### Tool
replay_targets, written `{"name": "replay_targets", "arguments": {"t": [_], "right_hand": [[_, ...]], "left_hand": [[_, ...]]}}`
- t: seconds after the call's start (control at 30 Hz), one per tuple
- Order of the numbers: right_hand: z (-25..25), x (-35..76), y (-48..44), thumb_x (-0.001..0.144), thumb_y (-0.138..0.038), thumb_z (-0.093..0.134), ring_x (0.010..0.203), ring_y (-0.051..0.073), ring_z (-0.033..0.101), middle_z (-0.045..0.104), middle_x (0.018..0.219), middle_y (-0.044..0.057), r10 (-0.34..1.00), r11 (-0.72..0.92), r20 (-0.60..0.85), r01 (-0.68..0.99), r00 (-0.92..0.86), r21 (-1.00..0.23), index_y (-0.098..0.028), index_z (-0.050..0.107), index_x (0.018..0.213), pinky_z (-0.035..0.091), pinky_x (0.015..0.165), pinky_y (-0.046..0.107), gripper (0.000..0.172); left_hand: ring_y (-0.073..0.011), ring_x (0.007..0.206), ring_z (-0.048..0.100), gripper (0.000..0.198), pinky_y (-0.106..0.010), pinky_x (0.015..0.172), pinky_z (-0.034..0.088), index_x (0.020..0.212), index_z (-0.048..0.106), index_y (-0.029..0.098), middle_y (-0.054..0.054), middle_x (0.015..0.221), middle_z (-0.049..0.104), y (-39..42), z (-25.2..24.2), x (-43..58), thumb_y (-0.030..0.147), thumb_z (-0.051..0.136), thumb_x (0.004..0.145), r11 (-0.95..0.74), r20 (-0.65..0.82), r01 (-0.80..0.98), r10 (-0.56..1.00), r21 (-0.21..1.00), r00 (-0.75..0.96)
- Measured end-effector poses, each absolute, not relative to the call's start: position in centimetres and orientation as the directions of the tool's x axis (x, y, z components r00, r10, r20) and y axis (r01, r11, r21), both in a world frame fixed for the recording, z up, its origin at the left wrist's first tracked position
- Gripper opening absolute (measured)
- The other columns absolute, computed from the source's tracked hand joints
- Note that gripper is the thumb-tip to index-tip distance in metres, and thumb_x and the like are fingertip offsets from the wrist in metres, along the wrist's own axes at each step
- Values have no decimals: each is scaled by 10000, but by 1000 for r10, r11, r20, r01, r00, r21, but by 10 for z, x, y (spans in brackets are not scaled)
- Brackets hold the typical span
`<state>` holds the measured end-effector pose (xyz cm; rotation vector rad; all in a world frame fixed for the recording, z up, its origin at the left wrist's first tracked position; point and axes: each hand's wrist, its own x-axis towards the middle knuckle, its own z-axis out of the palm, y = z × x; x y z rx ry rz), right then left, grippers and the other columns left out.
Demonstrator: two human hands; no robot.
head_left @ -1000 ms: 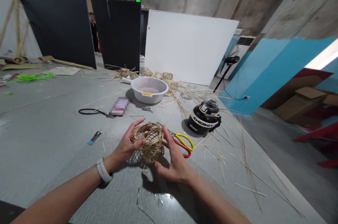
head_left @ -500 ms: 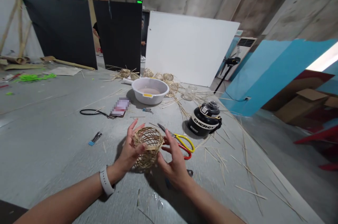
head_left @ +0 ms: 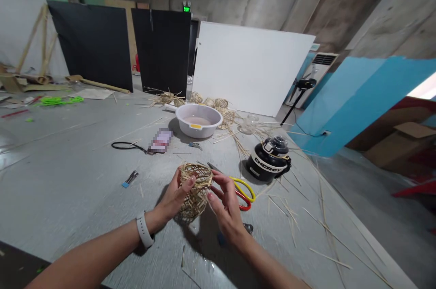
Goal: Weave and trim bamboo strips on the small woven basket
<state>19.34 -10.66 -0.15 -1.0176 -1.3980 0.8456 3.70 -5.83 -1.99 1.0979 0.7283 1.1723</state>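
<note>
Over the near part of the grey table (head_left: 85, 198), the left hand (head_left: 170, 200) curls round a small tan basket (head_left: 193, 205), thumb over its thick rim, while the right hand (head_left: 228, 211) has thumb and fingers parted at the other side; crisscrossed flat strips leave see-through gaps in the basket's wall. Beside the right hand lie scissors (head_left: 252, 193), then a black bottle (head_left: 268, 160) whose pale band reads "ENERGY", smaller lettering illegible. Farther off sit a pale basin (head_left: 199, 132) and a green lit sign (head_left: 186, 9), its characters too small to read.
</note>
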Motion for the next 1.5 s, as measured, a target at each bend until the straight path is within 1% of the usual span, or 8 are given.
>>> {"name": "replay_targets", "arguments": {"t": [0.17, 0.33, 0.53, 0.9, 1.1, 1.23, 1.37, 1.5], "right_hand": [[3, 176, -98, 787, -476, 711, 1189, 272, 556, 554, 1236, 112, 941, 280, 274, -2, 200, -960, -245, 469, 1147, 487, 996, 475, 492], [6, 167, -95, 725, -494, 763, 1188, 272, 556, 534, 1242, 101, 924, 259, 246, -5, 294, -966, -251, 450, 1165, 487, 1008, 469, 592], [3, 166, -98, 857, -412, 641, 1084, 236, 613, 602, 1202, 87, 938, 257, 258, 35, 232, -966, -245, 472, 1234, 512, 968, 443, 445], [-14, 169, -94, 911, -383, 548, 1276, 247, 504, 513, 1383, 122, 915, 289, 324, 169, 241, -942, -209, 409, 1380, 373, 1129, 468, 519], [-12, 174, -97, 916, -410, 512, 1319, 261, 459, 504, 1404, 99, 896, 378, 420, 246, 147, -892, -240, 477, 1349, 336, 1144, 496, 466], [-8, 173, -100, 887, -440, 550, 1349, 282, 427, 477, 1436, 87, 884, 426, 456, 225, 103, -877, -272, 468, 1367, 306, 1154, 521, 515], [-8, 167, -101, 864, -363, 602, 1327, 266, 439, 497, 1403, 53, 886, 365, 409, 216, 217, -906, -329, 519, 1254, 282, 1159, 551, 400], [-10, 164, -98, 860, -345, 613, 1230, 255, 526, 561, 1308, 53, 897, 330, 356, 138, 262, -934, -320, 502, 1264, 377, 1104, 532, 419]], "left_hand": [[-269, 1134, 629, 543, -401, 1014, 460, 1208, 509, 176, -127, 1237, 653, -54, -23, 36, 514, 679, 820, -85, 152, -323, 970, 943, 189], [-274, 1210, 585, 654, -412, 1076, 414, 1320, 439, 189, -129, 1301, 616, -56, -28, 37, 501, 696, 806, -125, 195, -320, 960, 939, 199], [-282, 1294, 522, 723, -429, 1125, 371, 1429, 339, 205, -129, 1393, 550, -60, -29, 35, 447, 679, 838, -138, 234, -326, 932, 935, 276], [-292, 1326, 498, 839, -453, 1160, 329, 1504, 204, 172, -159, 1446, 503, -59, -26, 34, 447, 654, 852, -78, 200, -332, 914, 940, 352], [-333, 1333, 469, 938, -478, 1153, 326, 1486, 267, 191, -156, 1422, 501, -57, -31, 37, 567, 714, 753, -119, 243, -370, 919, 921, 311], [-325, 1324, 481, 830, -487, 1137, 348, 1454, 297, 201, -163, 1412, 503, -58, -30, 40, 597, 642, 811, -126, 243, -368, 925, 921, 293], [-291, 1284, 521, 743, -447, 1118, 378, 1409, 318, 213, -139, 1378, 543, -61, -30, 41, 556, 639, 834, -137, 236, -326, 929, 935, 285], [-265, 1262, 533, 729, -421, 1118, 373, 1423, 288, 205, -131, 1361, 549, -61, -33, 40, 552, 601, 863, -168, 227, -248, 946, 954, 233]]}}
